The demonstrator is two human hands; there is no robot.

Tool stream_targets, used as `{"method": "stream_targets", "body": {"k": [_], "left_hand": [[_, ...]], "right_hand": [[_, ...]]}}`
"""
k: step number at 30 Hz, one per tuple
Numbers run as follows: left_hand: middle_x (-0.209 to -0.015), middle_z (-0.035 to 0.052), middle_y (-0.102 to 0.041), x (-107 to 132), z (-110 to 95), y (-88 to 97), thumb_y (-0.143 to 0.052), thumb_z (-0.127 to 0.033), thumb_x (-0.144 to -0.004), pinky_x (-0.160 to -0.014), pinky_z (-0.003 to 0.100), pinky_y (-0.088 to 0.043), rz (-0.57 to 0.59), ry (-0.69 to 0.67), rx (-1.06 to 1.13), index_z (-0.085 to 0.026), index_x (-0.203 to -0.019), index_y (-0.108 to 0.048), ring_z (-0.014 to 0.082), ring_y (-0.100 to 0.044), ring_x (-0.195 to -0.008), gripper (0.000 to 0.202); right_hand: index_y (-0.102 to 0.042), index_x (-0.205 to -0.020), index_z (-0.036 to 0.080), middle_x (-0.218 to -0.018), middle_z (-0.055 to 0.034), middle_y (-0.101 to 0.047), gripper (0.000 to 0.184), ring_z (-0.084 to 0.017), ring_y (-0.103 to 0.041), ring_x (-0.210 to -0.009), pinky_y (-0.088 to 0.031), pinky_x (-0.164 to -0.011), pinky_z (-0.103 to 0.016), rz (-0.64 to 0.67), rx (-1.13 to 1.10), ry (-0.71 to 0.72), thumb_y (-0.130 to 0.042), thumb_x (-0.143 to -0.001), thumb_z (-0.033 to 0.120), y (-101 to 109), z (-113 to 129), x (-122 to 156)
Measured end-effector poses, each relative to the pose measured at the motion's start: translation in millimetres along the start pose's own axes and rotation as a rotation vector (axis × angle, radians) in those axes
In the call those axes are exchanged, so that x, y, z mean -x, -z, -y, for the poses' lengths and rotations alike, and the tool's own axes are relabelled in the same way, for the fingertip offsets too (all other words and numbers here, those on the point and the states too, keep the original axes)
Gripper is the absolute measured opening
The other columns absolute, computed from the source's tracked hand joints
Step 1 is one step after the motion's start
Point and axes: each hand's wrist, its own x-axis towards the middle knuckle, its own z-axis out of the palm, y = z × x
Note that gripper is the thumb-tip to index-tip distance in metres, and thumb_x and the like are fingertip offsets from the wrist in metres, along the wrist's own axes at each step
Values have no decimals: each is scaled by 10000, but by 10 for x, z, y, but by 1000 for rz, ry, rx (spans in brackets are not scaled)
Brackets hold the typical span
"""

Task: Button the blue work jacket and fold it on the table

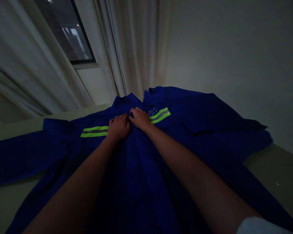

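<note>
A dark blue work jacket [141,169] with yellow-green and grey reflective strips lies spread front side up, its collar [124,100] away from me and its sleeves out to both sides. On the upper front opening, my left hand [118,126] is closed, fingers bent on the cloth beside the left reflective strip [94,131]. My right hand [139,118] touches it fingertip to fingertip, pinching the edge of the opening near the right strip [160,115]. Small pale print shows above that strip. A small dark spot lies between the fingertips; I cannot tell what it is.
The jacket rests on a pale greenish surface [271,172]. Behind it hang long light curtains [136,48] around a dark window [68,32]. A plain wall [229,48] rises at the back right. The room is dim.
</note>
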Motion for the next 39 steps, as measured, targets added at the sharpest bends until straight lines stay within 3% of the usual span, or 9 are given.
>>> {"method": "stream_targets", "body": {"k": [10, 16, 23, 31, 39], "left_hand": [[-1596, 75, -542, -9, 22, -34, -323, -337, -1009, -1162, 531, -395, -34, -25, -11, -227, -1469, -563, 301, -514, -1439, 530], [-1579, 87, -559, -20, 38, -57, -324, -347, -1010, -1135, 575, -414, -46, -33, -1, -215, -1445, -591, 328, -531, -1418, 528], [-1581, 79, -559, -13, 23, -43, -341, -348, -1013, -1151, 555, -403, -45, -24, 1, -232, -1470, -578, 314, -521, -1425, 527], [-1555, 86, -584, -9, 10, -23, -356, -344, -1014, -1131, 539, -415, -34, -20, -22, -242, -1459, -577, 324, -539, -1402, 508], [-1584, 59, -557, 3, 19, -41, -323, -349, -1014, -1134, 561, -413, -58, -51, -31, -250, -1480, -581, 325, -536, -1408, 542]], "right_hand": [[-601, -1309, 213, -1267, -131, -687, 339, -270, -674, -1155, -548, -961, -417, -33, 82, -12, -331, -1105, 234, -62, 43, -31], [-640, -1249, 235, -1316, -100, -662, 268, -265, -671, -1163, -562, -953, -393, -21, 46, -5, -515, -1068, 388, -31, 8, -26], [-651, -1234, 214, -1263, -110, -673, 267, -268, -695, -1116, -584, -907, -384, -53, 126, 5, -452, -1092, 324, -56, 19, -27], [-669, -1228, 144, -1253, -187, -656, 380, -249, -702, -1112, -598, -885, -346, -71, 251, 49, -312, -1098, 158, -31, 140, 23], [-634, -1283, 146, -1298, -186, -637, 371, -256, -701, -1127, -598, -903, -369, -69, 205, -9, -307, -1114, 190, -24, 124, 15]]}}
